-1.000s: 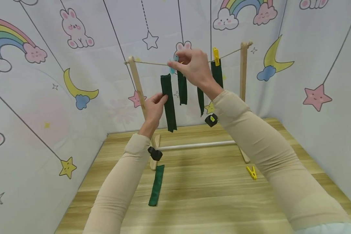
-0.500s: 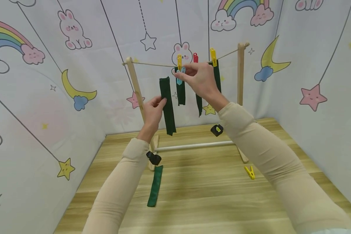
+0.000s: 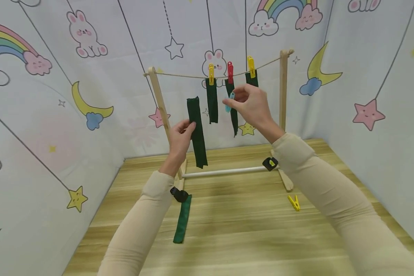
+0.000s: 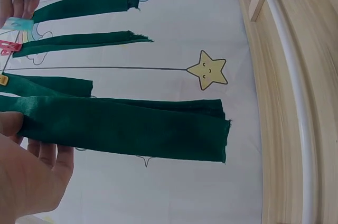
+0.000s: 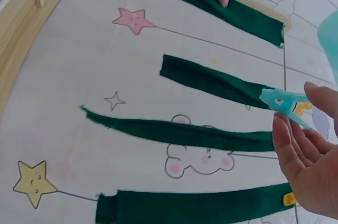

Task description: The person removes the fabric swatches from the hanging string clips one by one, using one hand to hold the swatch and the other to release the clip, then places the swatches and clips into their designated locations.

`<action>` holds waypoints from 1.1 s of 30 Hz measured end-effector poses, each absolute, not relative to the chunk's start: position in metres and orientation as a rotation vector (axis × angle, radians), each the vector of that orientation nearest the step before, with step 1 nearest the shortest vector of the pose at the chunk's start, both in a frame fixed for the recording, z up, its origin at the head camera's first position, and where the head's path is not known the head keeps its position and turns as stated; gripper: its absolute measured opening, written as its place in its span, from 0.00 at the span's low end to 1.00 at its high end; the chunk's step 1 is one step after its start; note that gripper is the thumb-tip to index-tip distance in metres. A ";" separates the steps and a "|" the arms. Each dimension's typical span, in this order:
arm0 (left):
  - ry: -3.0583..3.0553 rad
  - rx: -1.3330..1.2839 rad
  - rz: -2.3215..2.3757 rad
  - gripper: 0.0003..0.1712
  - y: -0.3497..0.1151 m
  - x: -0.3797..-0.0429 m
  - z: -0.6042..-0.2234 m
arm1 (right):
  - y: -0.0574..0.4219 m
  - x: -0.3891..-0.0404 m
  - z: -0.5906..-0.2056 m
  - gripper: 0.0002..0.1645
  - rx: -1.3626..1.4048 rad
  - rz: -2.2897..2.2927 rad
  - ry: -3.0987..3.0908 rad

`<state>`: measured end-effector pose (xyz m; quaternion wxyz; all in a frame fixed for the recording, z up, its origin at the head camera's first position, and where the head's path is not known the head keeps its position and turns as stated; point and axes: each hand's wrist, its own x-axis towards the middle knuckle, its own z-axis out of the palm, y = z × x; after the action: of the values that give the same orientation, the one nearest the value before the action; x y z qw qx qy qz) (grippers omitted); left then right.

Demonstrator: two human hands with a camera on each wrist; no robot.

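Observation:
A dark green fabric strip (image 3: 198, 147) hangs from my left hand (image 3: 180, 140), pinched between thumb and fingers below its top end. That end is apart from the cord (image 3: 184, 76). My right hand (image 3: 257, 104) pinches a light blue clothespin (image 5: 285, 100) below the cord; in the right wrist view its handles lie between thumb and fingertips. Three other green strips hang from the cord: one under a yellow clothespin (image 3: 211, 74), a narrow one under a red clothespin (image 3: 230, 72), and one under another yellow clothespin (image 3: 251, 67), partly hidden by my right hand.
Wooden posts (image 3: 160, 97) at left and right (image 3: 283, 90) carry the cord, with a white bar (image 3: 224, 172) low between them. On the wooden table (image 3: 241, 237) lie another green strip (image 3: 183, 224) and a yellow clothespin (image 3: 294, 203). A patterned curtain stands behind.
My right hand has come down from the cord and moved right with the blue clothespin. My left hand has sunk a little, lowering the strip it holds.

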<state>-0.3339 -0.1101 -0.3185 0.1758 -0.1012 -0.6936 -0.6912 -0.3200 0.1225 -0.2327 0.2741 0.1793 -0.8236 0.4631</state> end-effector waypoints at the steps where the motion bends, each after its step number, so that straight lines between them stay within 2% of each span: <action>1: -1.966 -0.279 -1.965 0.16 -0.110 -0.333 -0.319 | 0.126 -0.320 -0.235 0.26 0.473 1.237 -2.222; 11: -1.968 -0.268 -2.005 0.17 -0.109 -0.326 -0.327 | 0.170 -0.318 -0.273 0.24 0.369 1.182 -2.275; 33: -1.949 -0.196 -2.122 0.18 -0.113 -0.311 -0.369 | 0.235 -0.297 -0.351 0.26 0.247 1.160 -2.484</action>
<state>-0.3111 -0.1127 -0.3690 0.1265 -0.0673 -0.6695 -0.7289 -0.2973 0.2349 -0.3508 0.1932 0.0880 -0.8854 0.4136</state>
